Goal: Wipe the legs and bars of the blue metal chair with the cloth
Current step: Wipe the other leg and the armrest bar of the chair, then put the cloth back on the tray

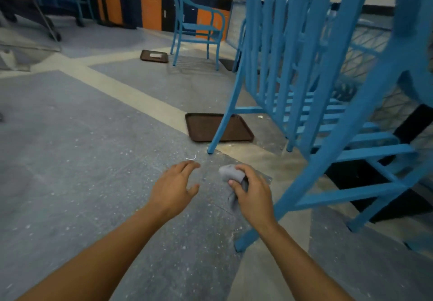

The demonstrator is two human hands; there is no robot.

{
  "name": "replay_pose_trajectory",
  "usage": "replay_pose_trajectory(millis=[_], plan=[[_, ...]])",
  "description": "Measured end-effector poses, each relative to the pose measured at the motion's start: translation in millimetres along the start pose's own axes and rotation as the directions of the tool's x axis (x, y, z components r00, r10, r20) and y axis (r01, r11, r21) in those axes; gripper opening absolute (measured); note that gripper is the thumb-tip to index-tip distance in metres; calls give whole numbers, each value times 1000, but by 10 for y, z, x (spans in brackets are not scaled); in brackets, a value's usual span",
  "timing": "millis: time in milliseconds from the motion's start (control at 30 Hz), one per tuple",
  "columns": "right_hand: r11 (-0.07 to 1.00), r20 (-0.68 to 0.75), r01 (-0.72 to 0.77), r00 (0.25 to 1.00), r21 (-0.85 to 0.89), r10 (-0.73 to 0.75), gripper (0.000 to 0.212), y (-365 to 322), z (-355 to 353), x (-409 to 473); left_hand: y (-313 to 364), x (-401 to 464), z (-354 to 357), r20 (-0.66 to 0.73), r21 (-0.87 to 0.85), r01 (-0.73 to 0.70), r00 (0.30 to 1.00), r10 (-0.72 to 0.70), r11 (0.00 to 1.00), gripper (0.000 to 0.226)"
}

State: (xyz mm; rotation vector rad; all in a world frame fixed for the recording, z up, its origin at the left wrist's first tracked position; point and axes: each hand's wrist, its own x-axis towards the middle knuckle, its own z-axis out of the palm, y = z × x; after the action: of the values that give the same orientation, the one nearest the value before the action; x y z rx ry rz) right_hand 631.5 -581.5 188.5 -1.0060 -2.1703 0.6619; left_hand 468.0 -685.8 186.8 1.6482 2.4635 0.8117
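Head view: right hand (pixel 253 195) grips cloth (pixel 230 174) at lower centre, beside chair (pixel 328 122); left hand (pixel 174 188) fingers spread, holding nothing.

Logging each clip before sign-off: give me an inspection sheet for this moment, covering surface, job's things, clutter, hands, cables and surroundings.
Surface: grey speckled floor with pale bands.
Job's things: blue metal chair at right; grey cloth clear of its bars.
Clutter: brown tray behind the chair's leg; second tray farther off, something pale on it.
Hands: right hand grips the cloth; left hand empty, fingers relaxed.
Cables: nothing seen.
Surroundings: another blue chair; orange and dark lockers.
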Motion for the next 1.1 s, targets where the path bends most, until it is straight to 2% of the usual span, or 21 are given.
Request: replay_pose_trajectory(millis=[133, 233, 333, 467, 633, 933, 1033, 1100], plan=[[999, 10, -45, 999, -23, 46, 39, -512, 60, 306, 34, 20, -555, 2, -22, 61, 998, -61, 998, 57], [991, 38, -127, 991, 29, 126, 44, -953, 2, 398, 82, 2, -1011, 17, 9, 108, 994, -108, 994, 64], [981, 92, -186, 979, 57, 181, 52, -1476, -129, 493, 53, 31, -1585, 81, 29, 173, 981, -175, 985, 71], [966, 157, -257, 954, -11, 256, 54, -2172, -251, 717, -49, 117, -2404, 177, 52, 230, 956, -236, 972, 79], [957, 178, -285, 940, -57, 291, 46, -2838, -196, 1181, -254, 468, -3124, 267, 87, 191, 941, -208, 978, 80], [943, 129, -327, 934, -63, 332, 40, -3448, -128, 2241, -517, 1620, -3889, 363, 91, 76, 926, -104, 993, 71], [923, 64, -374, 923, -91, 380, 40, -3531, -87, 2530, -595, 2005, -4016, 375, 80, 39, 925, -66, 996, 69], [929, -11, -361, 932, -86, 362, 38, -3527, 26, 2773, -708, 2316, -4060, 380, 59, 12, 924, -34, 998, 67]])
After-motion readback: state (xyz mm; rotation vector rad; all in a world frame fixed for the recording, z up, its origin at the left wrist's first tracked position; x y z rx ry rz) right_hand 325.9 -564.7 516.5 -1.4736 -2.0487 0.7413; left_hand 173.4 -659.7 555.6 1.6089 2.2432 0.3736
